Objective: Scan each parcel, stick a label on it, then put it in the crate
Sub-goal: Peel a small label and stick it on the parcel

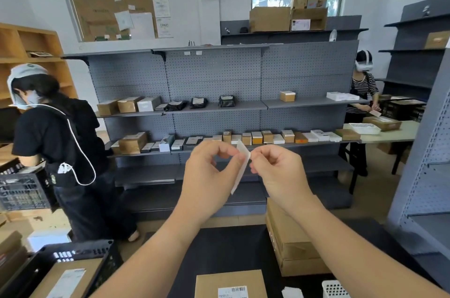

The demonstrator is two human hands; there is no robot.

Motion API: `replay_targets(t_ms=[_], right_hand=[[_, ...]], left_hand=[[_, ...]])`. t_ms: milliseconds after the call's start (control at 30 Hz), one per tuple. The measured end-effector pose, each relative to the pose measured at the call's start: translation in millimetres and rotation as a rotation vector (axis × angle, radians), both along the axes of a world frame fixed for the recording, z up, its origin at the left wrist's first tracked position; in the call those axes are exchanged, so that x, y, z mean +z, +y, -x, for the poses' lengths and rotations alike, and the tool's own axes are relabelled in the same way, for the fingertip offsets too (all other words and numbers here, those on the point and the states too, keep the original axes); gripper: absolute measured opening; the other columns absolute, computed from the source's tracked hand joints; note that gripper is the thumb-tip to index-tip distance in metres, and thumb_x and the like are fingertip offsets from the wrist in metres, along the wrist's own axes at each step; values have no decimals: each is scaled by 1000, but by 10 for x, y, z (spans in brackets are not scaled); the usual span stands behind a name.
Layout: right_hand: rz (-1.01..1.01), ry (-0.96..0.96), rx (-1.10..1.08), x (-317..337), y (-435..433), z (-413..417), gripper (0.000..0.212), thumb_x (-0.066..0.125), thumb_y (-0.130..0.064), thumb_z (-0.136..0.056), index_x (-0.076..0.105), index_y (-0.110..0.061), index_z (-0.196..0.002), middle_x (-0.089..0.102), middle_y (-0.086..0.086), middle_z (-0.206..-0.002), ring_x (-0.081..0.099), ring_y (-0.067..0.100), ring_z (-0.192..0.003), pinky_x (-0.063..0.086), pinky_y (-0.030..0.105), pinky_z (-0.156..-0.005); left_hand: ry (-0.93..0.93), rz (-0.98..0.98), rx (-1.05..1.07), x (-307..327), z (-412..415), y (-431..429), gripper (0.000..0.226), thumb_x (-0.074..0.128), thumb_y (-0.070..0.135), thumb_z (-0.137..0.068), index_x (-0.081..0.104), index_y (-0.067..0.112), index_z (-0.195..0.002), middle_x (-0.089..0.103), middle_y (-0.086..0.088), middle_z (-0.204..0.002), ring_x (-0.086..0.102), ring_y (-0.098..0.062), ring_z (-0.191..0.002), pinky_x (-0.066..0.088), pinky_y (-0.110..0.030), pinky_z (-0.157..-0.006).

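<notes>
A white label (241,171) hangs edge-on in front of me at chest height. My left hand (209,173) pinches its upper edge from the left, and my right hand (280,173) pinches the same edge from the right. Below them a brown parcel (230,282) with a barcode sticker lies on the dark table (229,246) at the bottom of the view. A black crate (80,252) stands at the lower left with a labelled brown parcel (65,280) inside it.
A stack of brown boxes (292,241) sits on the table to the right. A white perforated basket (334,289) is at the bottom right. Grey shelving (219,112) with several small parcels faces me. One person stands at the left, another works at the far right.
</notes>
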State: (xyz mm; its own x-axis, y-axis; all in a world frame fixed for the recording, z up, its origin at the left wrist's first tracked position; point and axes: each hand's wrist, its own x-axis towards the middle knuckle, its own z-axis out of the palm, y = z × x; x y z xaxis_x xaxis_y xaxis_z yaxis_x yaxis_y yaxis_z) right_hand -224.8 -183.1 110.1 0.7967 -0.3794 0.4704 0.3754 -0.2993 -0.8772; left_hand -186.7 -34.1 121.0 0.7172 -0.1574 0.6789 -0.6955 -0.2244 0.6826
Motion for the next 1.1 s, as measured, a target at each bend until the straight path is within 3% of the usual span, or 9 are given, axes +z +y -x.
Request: replay_targets(t_ms=[100,300,600,833,900,1000,1100], right_hand=[[89,-79,-19,-38,41,-9,12,66,-23,-89,76,-17,-85,71,3,-75,66,18,-74,56,33,-70],[176,-170,-15,-69,48,-26,14,71,-5,-90,75,-14,-80,69,0,-70,63,21,-68,55,35,-64],[200,-143,-33,-180,9,0,15,71,-3,-87,74,-16,-80,70,-2,-71,65,18,-69,56,31,-65],[131,77,-222,-840,-459,206,14,68,-17,-88,68,-22,-75,66,-10,-76,62,8,-74,51,15,-63],[79,155,-298,-1166,-660,321,17,68,-14,-89,67,-18,-72,65,-5,-73,60,12,-71,49,16,-60],[-60,316,-382,-1680,-965,567,14,70,-14,-89,69,-15,-74,67,-1,-72,62,14,-71,52,25,-65],[-119,423,-476,-2150,-1257,875,18,69,-13,-88,66,-18,-71,66,-7,-71,59,6,-66,51,25,-63]], left_hand=[[105,13,-45,29,82,-6,12,76,24,-88,73,30,-77,66,20,-75,46,4,-59,36,-11,-60],[201,33,-66,73,129,-3,13,75,24,-88,75,22,-75,52,25,-50,39,-1,-49,32,-10,-52],[255,-21,-92,-53,67,-55,15,66,20,-93,73,22,-81,58,25,-57,50,5,-55,35,-8,-56],[470,-89,-203,-700,0,-523,17,61,27,-97,73,25,-86,65,14,-72,55,4,-66,42,-10,-60],[551,-134,-239,-970,27,-775,19,59,28,-98,72,24,-85,66,11,-75,55,3,-64,41,-10,-59],[701,-197,-309,-1395,122,-1154,28,57,25,-100,63,15,-74,50,13,-55,41,-2,-49,37,-11,-49],[807,-292,-333,-1857,209,-1531,31,57,25,-100,61,10,-73,49,12,-57,45,-7,-60,40,-19,-59]])
